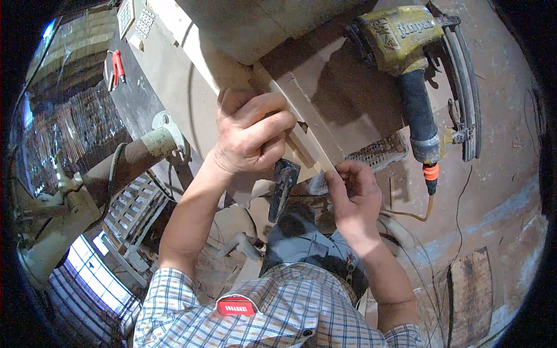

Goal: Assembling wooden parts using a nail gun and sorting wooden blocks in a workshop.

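Note:
My left hand [249,130] is curled closed over a pale wooden strip assembly [310,139] at the centre, its thumb and fingers against the wood. A dark, scuffed metal piece [284,188] juts downward just below that hand; how it is attached is hidden. My right hand [354,200] pinches the near end of the same strip, thumb on top and fingers curled at the side. Part of the wood behind my left hand is hidden.
A yellow-and-black nail gun [418,87] with an orange hose fitting lies at the right. Red-handled pliers [118,68] sit at upper left, near a rusty pipe mechanism [122,162]. A perforated metal piece [377,151] lies beyond my right hand, and a worn board [470,296] is at lower right.

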Demonstrator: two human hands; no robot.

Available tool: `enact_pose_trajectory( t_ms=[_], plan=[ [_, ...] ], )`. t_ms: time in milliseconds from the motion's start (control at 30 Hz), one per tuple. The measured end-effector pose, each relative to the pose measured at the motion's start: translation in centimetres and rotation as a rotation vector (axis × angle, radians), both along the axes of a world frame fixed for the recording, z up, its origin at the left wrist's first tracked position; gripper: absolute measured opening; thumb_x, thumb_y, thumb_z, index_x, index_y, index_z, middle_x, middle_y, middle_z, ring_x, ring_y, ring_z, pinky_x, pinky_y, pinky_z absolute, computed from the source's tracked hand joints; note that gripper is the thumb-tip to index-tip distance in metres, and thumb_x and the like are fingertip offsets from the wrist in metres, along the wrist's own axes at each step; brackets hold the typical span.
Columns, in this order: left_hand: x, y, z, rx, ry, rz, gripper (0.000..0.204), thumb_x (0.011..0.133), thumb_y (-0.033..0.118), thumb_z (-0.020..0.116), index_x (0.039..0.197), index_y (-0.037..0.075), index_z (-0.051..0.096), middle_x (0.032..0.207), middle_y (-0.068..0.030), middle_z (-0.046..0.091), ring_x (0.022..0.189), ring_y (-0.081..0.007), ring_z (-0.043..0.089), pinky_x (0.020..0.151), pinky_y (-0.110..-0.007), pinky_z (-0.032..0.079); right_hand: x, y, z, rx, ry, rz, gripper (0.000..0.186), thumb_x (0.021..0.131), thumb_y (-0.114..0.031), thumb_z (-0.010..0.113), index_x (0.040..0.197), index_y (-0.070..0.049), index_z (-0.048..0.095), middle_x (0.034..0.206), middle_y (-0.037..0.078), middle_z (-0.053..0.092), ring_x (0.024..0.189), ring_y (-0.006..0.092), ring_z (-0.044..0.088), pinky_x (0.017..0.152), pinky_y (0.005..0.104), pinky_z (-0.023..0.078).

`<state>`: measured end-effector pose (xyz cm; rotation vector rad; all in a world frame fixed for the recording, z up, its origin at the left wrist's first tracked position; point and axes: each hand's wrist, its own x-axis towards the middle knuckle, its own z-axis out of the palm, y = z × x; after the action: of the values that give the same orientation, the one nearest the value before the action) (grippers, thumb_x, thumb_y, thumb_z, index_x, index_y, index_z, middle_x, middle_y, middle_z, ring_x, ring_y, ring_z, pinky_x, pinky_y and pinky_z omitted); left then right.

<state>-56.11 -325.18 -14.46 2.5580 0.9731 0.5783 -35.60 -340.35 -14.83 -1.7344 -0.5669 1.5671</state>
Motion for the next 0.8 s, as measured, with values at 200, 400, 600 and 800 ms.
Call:
enact_pose_trajectory(
  t_ms=[200, 400, 600, 800],
  plan=[
    [0.4, 0.5, 0.3, 0.085, 0.003, -0.047, 0.035, 0.062, 0.015, 0.070, 0.096, 0.019, 0.072, 0.105, 0.0011, 0.069, 0.088, -0.0243, 0.055, 0.084, -0.040, 0.042, 0.8, -1.1, -0.3, 0.024, -0.156, 0.110, 0.025, 0.092, -0.022, 0.076, 0.104, -0.003, 0.065, 0.091, 0.009, 0.072, 0.084, 0.0244, 0.070, 0.096, 0.0413, 0.046],
    [-0.2, 0.4, 0.2, 0.078, 0.008, -0.039, 0.036, 0.061, 0.017, 0.070, 0.097, 0.018, 0.072, 0.105, 0.0010, 0.068, 0.088, -0.0249, 0.055, 0.085, -0.041, 0.042, 3.5, 0.2, 3.3, 0.485, -0.596, 0.308, 0.029, 0.085, -0.017, 0.080, 0.106, -0.005, 0.066, 0.110, 0.014, 0.069, 0.099, 0.0338, 0.066, 0.095, 0.0482, 0.046],
    [-0.1, 0.3, 0.4, 0.083, 0.026, -0.034, 0.038, 0.062, 0.021, 0.070, 0.100, 0.019, 0.072, 0.110, 0.0008, 0.068, 0.090, -0.0246, 0.056, 0.087, -0.042, 0.041, 7.4, 8.6, 4.7, 0.768, -1.056, 0.340, 0.049, 0.080, -0.001, 0.079, 0.125, -0.001, 0.060, 0.124, 0.020, 0.060, 0.115, 0.0380, 0.058, 0.098, 0.0456, 0.048],
    [-0.2, 0.0, 0.1, 0.082, 0.034, -0.039, 0.036, 0.063, 0.024, 0.071, 0.099, 0.021, 0.069, 0.112, 0.0027, 0.067, 0.086, -0.0243, 0.055, 0.087, -0.043, 0.040, 8.0, 12.9, 4.2, 0.691, -1.212, 0.422, 0.053, 0.075, 0.012, 0.065, 0.124, -0.004, 0.056, 0.124, 0.021, 0.056, 0.113, 0.0449, 0.057, 0.095, 0.0505, 0.050]
  ],
)
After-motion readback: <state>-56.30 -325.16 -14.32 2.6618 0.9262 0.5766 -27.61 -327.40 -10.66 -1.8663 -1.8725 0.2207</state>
